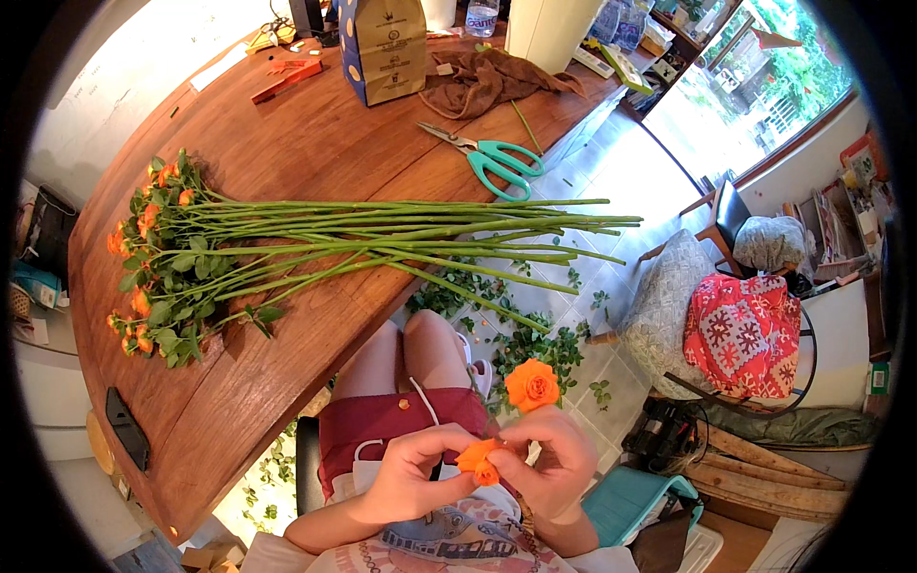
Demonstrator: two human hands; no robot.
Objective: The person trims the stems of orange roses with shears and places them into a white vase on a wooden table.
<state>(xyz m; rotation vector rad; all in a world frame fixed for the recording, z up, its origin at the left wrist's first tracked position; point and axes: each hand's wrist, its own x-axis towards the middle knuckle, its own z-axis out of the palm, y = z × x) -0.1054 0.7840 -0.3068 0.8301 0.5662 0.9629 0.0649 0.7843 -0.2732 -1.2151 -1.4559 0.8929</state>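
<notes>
Orange blooms (479, 462) sit pinched between left grip (417, 470) and right grip (554, 464).

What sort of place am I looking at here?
Perhaps a home workroom: a wooden table bears a bunch of orange flowers and teal-handled scissors, and loose leaves litter the tiled floor.

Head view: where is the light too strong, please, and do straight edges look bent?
Head view: the doorway at upper right is partly washed out, and the pale surface at upper left glares; head view: the left edge of the wooden table curves, perhaps from lens distortion.
</notes>
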